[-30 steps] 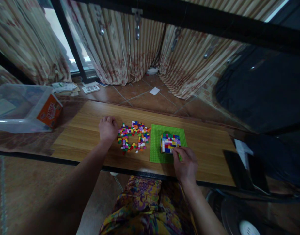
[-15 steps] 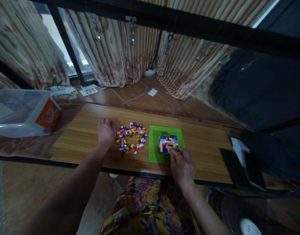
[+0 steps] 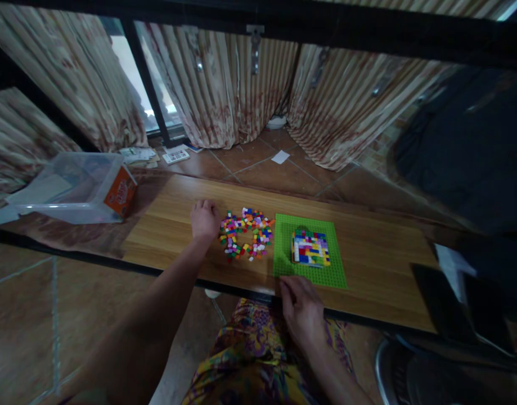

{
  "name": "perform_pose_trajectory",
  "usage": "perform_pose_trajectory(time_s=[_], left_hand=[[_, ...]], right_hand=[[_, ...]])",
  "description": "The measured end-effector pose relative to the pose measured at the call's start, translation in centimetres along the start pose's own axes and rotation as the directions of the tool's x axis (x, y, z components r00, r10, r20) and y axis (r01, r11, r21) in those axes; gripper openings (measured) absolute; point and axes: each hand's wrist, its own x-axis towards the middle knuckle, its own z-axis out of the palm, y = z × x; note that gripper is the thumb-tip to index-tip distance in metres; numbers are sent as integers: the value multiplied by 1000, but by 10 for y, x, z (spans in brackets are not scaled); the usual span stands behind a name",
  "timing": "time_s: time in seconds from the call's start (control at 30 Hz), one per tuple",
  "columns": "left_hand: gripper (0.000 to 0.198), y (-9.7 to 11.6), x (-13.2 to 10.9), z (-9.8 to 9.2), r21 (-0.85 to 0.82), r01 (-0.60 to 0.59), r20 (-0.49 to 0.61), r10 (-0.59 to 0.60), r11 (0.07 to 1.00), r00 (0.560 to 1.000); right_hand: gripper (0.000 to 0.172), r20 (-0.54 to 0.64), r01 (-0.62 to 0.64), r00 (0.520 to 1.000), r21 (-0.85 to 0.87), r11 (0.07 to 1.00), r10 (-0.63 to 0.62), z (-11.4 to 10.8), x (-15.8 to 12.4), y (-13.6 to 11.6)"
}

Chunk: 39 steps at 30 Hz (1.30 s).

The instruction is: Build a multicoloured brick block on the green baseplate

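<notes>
My left hand (image 3: 205,219) rests on the wooden board, just left of a loose ring of small multicoloured building bricks (image 3: 264,236). Its fingers are curled under and hide whatever may be in them. To the right lies a green studded baseplate (image 3: 336,267), bearing a block built of white, blue, yellow, red and purple bricks (image 3: 311,248). My right hand (image 3: 302,304) is at the board's front edge, by the baseplate's near edge and apart from the brick block. Its fingers are loosely bent, the thumb stands off from them, and no brick shows in it.
A clear plastic box (image 3: 85,188) with an orange label stands left of the wooden board (image 3: 380,270). Dark flat objects (image 3: 444,298) and a white paper (image 3: 454,267) lie at the right end. Behind are papers (image 3: 138,156) and curtains (image 3: 216,90).
My right hand has drawn back from the corner of the brick block to the board's front edge. My left hand stays beside the loose bricks. The whole view has shifted.
</notes>
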Motion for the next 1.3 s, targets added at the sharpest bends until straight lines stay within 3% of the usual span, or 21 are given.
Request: perform_pose_trajectory(time_s=[0.23,0.4,0.6,0.73,0.87,1.03,1.2,1.3], left_hand=[[24,0,-1,1,15,-4,-3,5,1000,1000],[22,2,-2,-2,13,-1,5,1,1000,1000],[22,0,0,1,15,-15,-2,15,1000,1000],[22,-1,0,1,11,-16,-10,16,1000,1000],[23,-1,0,1,-3,-8,-7,8,1000,1000],[23,-1,2,2,-12,-6,-5,6,1000,1000],[24,-3,2,3,-23,-21,-19,21,1000,1000],[25,-3,2,2,-20,-26,-18,26,999,1000]], right_hand=[[23,86,82,993,13,997,-83,30,24,-15],[26,153,141,980,-73,987,-129,49,44,-24],[24,216,172,967,-169,971,-133,60,57,-25],[23,205,185,966,-135,973,-155,62,56,-25],[23,182,113,976,48,992,-120,51,48,-27],[17,139,-69,990,248,966,35,11,34,-18],[18,-51,-117,990,225,967,131,-26,30,13],[20,-159,-89,981,126,988,109,-37,35,32]])
